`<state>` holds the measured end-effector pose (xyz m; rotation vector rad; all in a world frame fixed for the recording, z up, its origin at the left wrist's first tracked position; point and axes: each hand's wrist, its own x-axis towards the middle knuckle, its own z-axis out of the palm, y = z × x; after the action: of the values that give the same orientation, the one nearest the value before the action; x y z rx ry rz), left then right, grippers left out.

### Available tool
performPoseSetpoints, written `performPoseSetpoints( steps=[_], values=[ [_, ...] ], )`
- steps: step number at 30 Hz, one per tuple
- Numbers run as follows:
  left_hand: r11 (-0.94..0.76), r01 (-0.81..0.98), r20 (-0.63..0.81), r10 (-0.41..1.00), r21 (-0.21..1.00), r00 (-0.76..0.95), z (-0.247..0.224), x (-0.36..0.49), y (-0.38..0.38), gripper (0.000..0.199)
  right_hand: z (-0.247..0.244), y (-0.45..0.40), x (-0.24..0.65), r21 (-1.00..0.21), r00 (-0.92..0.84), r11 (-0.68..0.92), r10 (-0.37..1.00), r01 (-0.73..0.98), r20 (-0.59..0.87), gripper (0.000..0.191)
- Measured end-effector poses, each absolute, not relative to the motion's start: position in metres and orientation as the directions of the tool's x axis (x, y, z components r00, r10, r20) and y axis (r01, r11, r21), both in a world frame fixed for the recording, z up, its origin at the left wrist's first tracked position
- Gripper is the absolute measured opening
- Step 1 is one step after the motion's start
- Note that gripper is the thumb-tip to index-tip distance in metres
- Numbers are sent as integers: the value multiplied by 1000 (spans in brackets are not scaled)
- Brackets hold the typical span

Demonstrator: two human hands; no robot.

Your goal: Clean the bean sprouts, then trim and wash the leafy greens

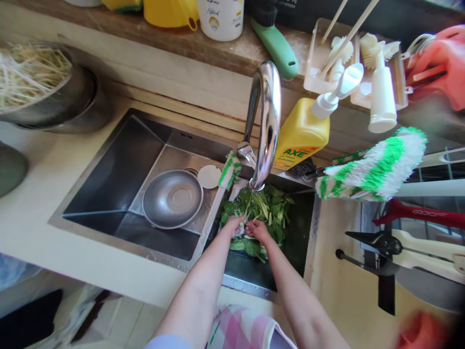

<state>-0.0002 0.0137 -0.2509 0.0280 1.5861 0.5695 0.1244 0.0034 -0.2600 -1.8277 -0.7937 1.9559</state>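
Observation:
Leafy greens [274,206] lie in water in the right sink basin [250,287], beneath the curved faucet [267,121]. My left hand [235,224] is closed among stems at the near side of the pile, its fingertips partly hidden by the leaves. Close beside it, my right hand [257,230] has its fingers curled round stems and leaves. Both hands are low in the basin, a small distance apart.
A metal pan [173,198] and a white round lid [209,176] sit in the left basin. A yellow soap bottle [303,133] stands behind the faucet. A striped cloth [378,165] hangs at right, above scissors [395,245]. Bean sprouts [32,72] fill a bowl at left.

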Motion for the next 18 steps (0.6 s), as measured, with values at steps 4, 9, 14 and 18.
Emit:
performPoseSetpoints(
  steps=[4, 9, 14, 18],
  values=[
    [896, -307, -947, 307, 320, -93, -246, 6, 14, 24, -259, -1, 129, -608, -106, -762, 601, 224, -792, 16],
    [913, -296, -957, 291, 282, -15, -232, 9, 8, 23, -250, -10, 121, -615, -76, -715, 630, 331, -773, 7],
    [908, -298, -944, 325, 294, 61, -224, 3, 4, 24, -238, -10, 125, -584, -207, -682, 556, 440, -805, 10],
    [894, -321, -944, 330, 311, 3, -228, 8, 4, 26, -233, -8, 132, -552, -236, -612, 521, 567, -820, 14]
  ],
)
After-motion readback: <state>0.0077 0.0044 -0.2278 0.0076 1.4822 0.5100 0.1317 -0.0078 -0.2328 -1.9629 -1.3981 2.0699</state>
